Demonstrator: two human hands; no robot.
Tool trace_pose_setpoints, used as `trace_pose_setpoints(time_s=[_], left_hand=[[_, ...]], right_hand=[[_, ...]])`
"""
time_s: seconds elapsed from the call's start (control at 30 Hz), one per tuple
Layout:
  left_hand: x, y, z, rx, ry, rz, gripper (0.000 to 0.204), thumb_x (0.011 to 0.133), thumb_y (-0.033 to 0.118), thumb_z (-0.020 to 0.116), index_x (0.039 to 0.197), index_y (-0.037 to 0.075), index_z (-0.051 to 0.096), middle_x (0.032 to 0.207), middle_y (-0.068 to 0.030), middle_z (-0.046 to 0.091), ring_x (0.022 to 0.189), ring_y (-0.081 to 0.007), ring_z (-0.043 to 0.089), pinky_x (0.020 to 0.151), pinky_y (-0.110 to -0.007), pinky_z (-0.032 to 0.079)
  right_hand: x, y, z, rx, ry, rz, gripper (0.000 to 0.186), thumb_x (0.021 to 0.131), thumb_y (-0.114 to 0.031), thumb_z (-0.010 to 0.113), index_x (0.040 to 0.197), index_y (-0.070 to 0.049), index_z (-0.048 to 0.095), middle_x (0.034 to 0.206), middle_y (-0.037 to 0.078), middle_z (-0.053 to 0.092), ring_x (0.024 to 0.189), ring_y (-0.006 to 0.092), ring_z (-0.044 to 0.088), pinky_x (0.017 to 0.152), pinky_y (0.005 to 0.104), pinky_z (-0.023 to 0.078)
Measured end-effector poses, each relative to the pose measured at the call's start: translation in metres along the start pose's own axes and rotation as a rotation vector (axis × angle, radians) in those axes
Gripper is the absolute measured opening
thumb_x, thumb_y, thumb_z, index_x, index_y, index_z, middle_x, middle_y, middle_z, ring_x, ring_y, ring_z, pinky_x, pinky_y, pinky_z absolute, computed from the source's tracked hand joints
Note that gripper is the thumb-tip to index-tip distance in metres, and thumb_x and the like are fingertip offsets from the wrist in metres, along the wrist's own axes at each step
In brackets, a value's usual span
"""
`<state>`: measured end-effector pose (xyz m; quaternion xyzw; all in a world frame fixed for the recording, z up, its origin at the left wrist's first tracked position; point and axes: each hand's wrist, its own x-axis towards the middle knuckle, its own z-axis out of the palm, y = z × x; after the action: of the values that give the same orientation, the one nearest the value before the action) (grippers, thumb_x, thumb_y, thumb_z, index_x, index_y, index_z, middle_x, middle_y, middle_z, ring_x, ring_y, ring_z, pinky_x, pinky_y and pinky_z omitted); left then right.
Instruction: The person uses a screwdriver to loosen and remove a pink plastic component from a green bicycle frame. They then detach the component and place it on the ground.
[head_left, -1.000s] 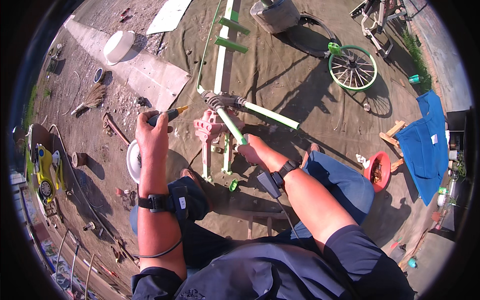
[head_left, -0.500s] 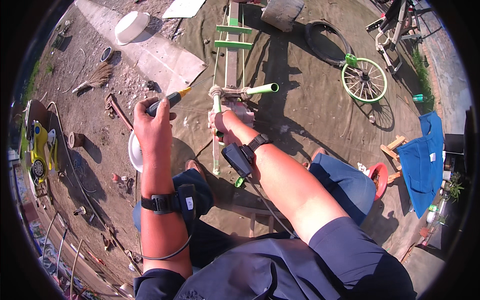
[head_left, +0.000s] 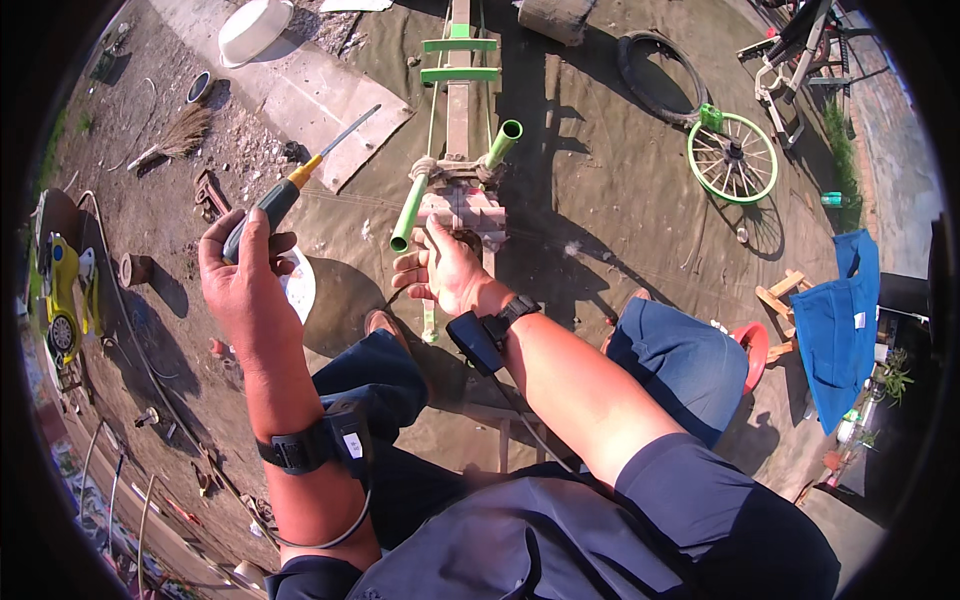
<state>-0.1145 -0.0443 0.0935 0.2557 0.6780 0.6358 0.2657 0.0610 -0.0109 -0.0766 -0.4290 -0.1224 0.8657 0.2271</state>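
My left hand (head_left: 250, 280) is closed around the handle of a screwdriver (head_left: 290, 188), dark green and yellow, its metal shaft pointing up and right over the ground. My right hand (head_left: 450, 268) hangs just in front of a pale block-like mechanism (head_left: 470, 205), fingers apart and nothing visible in them. Beside that hand, a bright green tube (head_left: 410, 212) sticks out toward me on the left of the mechanism. A second green tube (head_left: 504, 143) rises on its right. Behind them runs a long wooden beam (head_left: 459, 115) with green crosspieces (head_left: 460, 74).
A green spoked wheel (head_left: 733, 157) and a black tyre (head_left: 662, 78) lie at the far right. Blue cloth (head_left: 838, 335) hangs over a wooden stand, near a red bowl (head_left: 752, 355). On the left are a white basin (head_left: 255, 32), a broom (head_left: 180, 138) and a pipe wrench (head_left: 210, 195).
My right hand has come off the left green tube and opened. Both tubes have swung to a different slant. My left hand has moved left with the screwdriver.
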Motion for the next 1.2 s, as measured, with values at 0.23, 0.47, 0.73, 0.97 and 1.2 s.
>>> trace_pose_setpoints(time_s=[0.23, 0.47, 0.73, 0.97, 1.2], left_hand=[[0.006, -0.003, -0.015, -0.152, -0.009, -0.015, 0.023, 0.098, 0.012, 0.066, 0.116, 0.001, 0.057, 0.09, -0.0117, 0.069, 0.069, -0.0136, 0.066, 0.057, -0.024, 0.047], [0.009, -0.011, -0.026, -0.172, 0.01, -0.085, 0.021, 0.099, 0.014, 0.064, 0.115, 0.002, 0.057, 0.095, -0.0117, 0.069, 0.073, -0.0165, 0.067, 0.06, -0.026, 0.047], [0.011, -0.018, -0.029, -0.155, 0.014, -0.14, 0.022, 0.1, 0.018, 0.063, 0.115, 0.003, 0.057, 0.098, -0.0128, 0.07, 0.074, -0.0161, 0.065, 0.061, -0.025, 0.046], [0.013, -0.023, -0.026, -0.163, 0.012, -0.169, 0.02, 0.1, 0.016, 0.062, 0.115, 0.003, 0.058, 0.095, -0.0123, 0.071, 0.072, -0.0155, 0.067, 0.058, -0.024, 0.047], [0.012, -0.026, -0.019, -0.192, -0.013, -0.179, 0.02, 0.101, 0.014, 0.062, 0.115, 0.003, 0.057, 0.092, -0.0112, 0.071, 0.072, -0.0149, 0.068, 0.057, -0.024, 0.047]], right_hand=[[0.007, 0.1, -0.101, -0.481, 0.211, 0.25, 0.069, 0.094, -0.055, 0.064, 0.135, -0.001, 0.049, 0.121, 0.016, 0.062, 0.109, 0.0206, 0.063, 0.077, 0.0346, 0.053], [0.045, 0.134, -0.108, -0.637, 0.303, 0.096, 0.102, 0.088, -0.05, 0.072, 0.154, 0.008, 0.022, 0.153, 0.029, 0.04, 0.138, 0.0339, 0.046, 0.11, 0.0404, 0.04], [0.064, 0.132, -0.082, -0.451, 0.32, 0.143, 0.086, 0.089, -0.04, 0.075, 0.142, 0.011, 0.03, 0.126, 0.027, 0.055, 0.114, 0.0309, 0.057, 0.093, 0.041, 0.048], [0.078, 0.144, -0.092, -0.438, 0.356, 0.096, 0.047, 0.089, -0.03, 0.074, 0.11, 0.004, 0.049, 0.084, 0.012, 0.063, 0.066, 0.0194, 0.06, 0.053, 0.037, 0.049], [0.044, 0.114, -0.08, -0.611, 0.485, 0.154, 0.048, 0.088, -0.033, 0.073, 0.109, 0.005, 0.052, 0.083, 0.012, 0.065, 0.065, 0.0195, 0.062, 0.055, 0.0373, 0.051]])
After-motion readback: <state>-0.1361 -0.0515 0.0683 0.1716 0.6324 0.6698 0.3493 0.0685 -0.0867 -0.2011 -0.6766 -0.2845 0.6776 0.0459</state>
